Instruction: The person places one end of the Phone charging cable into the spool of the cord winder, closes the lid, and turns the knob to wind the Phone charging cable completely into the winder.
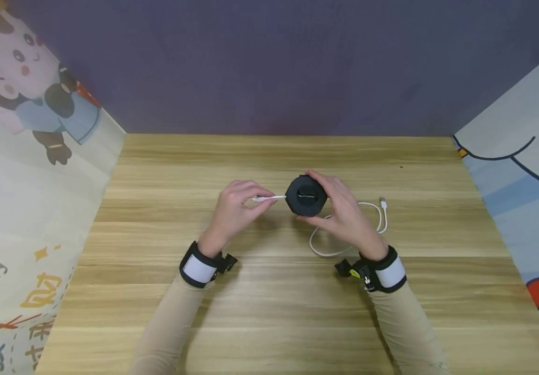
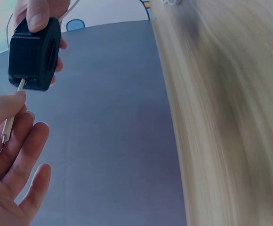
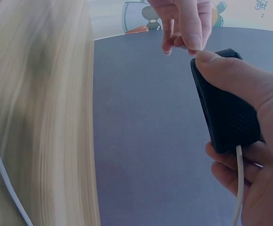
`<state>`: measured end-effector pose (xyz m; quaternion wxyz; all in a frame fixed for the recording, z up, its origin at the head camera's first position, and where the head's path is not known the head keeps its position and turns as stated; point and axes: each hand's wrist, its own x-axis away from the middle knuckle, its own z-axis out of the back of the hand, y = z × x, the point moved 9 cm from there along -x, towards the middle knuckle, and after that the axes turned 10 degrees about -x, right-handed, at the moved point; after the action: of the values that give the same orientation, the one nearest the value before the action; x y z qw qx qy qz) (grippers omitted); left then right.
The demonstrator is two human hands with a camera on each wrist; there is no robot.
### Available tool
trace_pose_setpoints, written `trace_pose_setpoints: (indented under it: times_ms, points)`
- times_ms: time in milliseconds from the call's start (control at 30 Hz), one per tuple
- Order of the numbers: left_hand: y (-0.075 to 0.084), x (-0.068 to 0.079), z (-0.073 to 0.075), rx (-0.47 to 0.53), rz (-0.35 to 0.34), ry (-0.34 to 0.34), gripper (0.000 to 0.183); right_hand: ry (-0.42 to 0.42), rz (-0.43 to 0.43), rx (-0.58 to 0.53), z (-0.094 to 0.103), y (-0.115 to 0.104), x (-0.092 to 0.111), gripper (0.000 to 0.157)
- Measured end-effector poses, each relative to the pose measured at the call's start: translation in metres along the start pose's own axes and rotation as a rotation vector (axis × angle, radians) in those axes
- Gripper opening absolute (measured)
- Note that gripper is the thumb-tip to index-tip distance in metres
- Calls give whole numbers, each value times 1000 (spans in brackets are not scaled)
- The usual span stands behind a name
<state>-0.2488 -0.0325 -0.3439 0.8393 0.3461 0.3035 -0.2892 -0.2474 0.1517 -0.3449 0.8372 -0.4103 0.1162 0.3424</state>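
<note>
- head view: moderate, even light, seemingly from above, the source out of frame.
- the back wall [image 1: 274,67] reads dim and muted; the left wall [image 1: 25,192] looks pale and washed.
- soft-edged shadows fall on the desk [image 1: 293,317] below the left fingers [image 1: 254,190] and along the inner sides of both sleeves [image 1: 168,317].
- the black octagonal case [image 1: 298,206] swallows most surface detail.
- left wrist view: bluish haze, low contrast, a bright glow in the upper left corner, desk grain smeared at the right.
- right wrist view: equally cool and hazy, with blurred dark shadow across the desk.
</note>
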Motion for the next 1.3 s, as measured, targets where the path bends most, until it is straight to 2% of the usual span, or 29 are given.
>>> trace_pose_setpoints:
  times_ms: [300, 533, 767, 1100, 1300]
  points:
    - [-15, 0, 18, 0, 37, 69, 9, 70, -28, -5, 20, 9, 5, 95]
    - [-19, -1, 21, -10, 54, 62, 10, 89, -33, 33, 27, 11, 5, 96]
    - [-21, -1, 24, -11, 58, 73, 8, 91, -46, 39, 30, 12, 6, 96]
    - [-29, 0, 28, -25, 91, 70, 9, 123, -37, 36, 35, 15, 5, 97]
    - [-35, 1, 30, -25, 111, 71, 10, 121, -62, 37, 38, 16, 6, 98]
